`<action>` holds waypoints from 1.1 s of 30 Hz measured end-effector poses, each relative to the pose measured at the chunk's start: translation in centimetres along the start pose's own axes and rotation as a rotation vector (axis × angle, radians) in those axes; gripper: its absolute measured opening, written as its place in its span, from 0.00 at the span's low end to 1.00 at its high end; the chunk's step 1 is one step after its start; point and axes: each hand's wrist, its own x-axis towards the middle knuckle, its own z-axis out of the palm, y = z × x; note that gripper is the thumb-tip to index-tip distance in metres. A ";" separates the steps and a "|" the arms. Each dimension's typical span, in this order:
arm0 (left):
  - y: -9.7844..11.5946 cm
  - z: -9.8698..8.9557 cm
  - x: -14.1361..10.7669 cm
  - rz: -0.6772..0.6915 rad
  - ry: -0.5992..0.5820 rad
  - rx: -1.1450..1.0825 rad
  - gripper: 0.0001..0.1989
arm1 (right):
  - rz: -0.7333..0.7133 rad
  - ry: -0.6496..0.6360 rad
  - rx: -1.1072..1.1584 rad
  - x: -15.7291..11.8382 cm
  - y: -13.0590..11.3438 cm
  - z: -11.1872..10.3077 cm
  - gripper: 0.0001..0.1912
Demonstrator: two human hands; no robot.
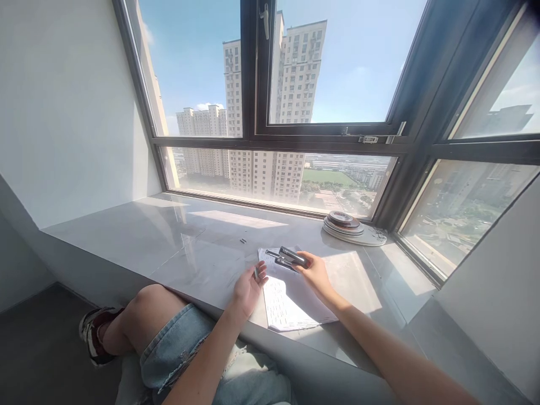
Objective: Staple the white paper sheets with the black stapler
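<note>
In my right hand [315, 275] is a black stapler [291, 257], gripped at its right end above the papers. Its jaws are spread apart, with a thin metal part sticking out to the left. My left hand [250, 289] is palm up just left of the stapler, fingers curled. A small greyish piece [256, 273], which looks like a strip of staples, shows between its thumb and fingers. Printed sheets of paper [280, 306] lie under both hands near the sill's front edge. Farther back, small dark staple strips [243, 241] rest on the sill.
The wide grey window sill [177, 236] runs below a dark-framed window [248, 143]. Stacked round plates or discs [343, 225] stand at the back right by the window corner. A bent leg [152, 315] in denim shorts is against the sill's front edge.
</note>
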 end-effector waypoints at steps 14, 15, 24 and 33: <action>-0.6 0.9 -1.5 0.091 -0.259 0.523 0.24 | -0.557 -0.163 -0.200 -1.4 -4.6 0.1 0.08; -0.6 0.9 -1.5 0.095 -0.263 0.536 0.25 | -0.616 -0.245 -0.189 -1.6 -5.1 0.1 0.07; -0.5 0.7 -1.9 0.108 -0.331 0.673 0.27 | -0.732 -0.393 -0.092 -2.2 -5.5 0.9 0.03; -0.4 0.5 -1.5 0.095 -0.321 0.606 0.24 | -0.750 -0.291 -0.122 -1.7 -4.2 0.9 0.02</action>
